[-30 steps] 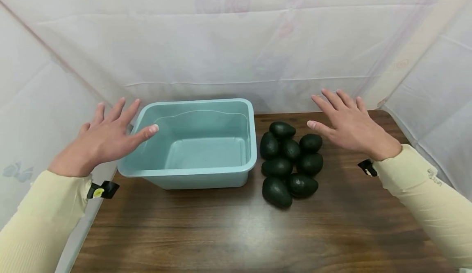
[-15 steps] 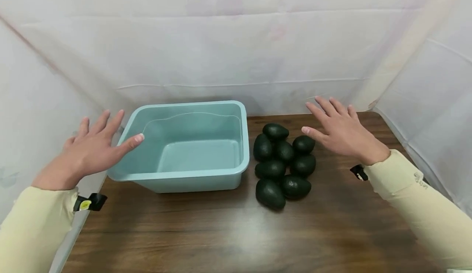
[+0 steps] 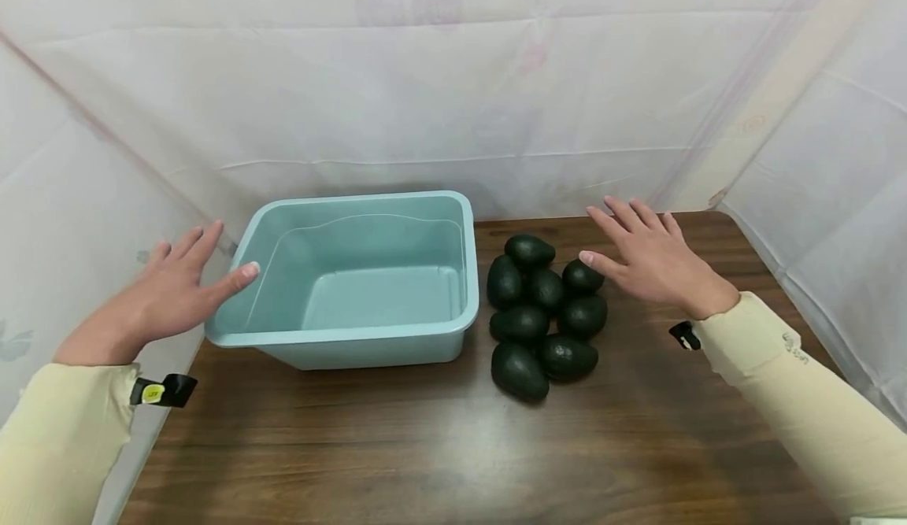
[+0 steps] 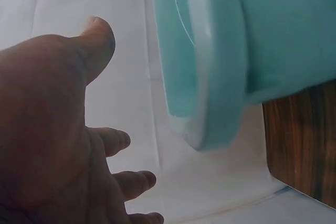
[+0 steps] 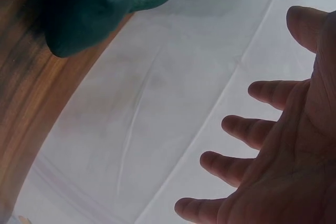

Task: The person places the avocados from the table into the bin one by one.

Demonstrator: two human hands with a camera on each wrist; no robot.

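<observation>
Left hand [image 3: 159, 293] hovers palm-down with fingers spread and holding nothing, thumb tip just beside the near-left rim of the teal plastic tub [image 3: 354, 338]; contact cannot be confirmed from the wrist view. Right hand [image 3: 655, 261] is likewise flat, fingers apart and empty, thumb tip almost touching the back-right avocado of the avocado pile [image 3: 542, 316]. Pile of seven dark avocados lies on the wooden table [image 3: 439, 454], just right of the tub and touching one another; the tub holds nothing. Tub's left end overhangs the table edge, visible in the left wrist view [image 4: 220, 77]. Risk, as judged: a push or press on that overhanging rim could tip or slide the tub off the table. Second risk: a sideways brush from the right hand could set the round avocados rolling. Both forearms, in cream sleeves, angle inward from the lower corners, wrists level, hands above table height.
</observation>
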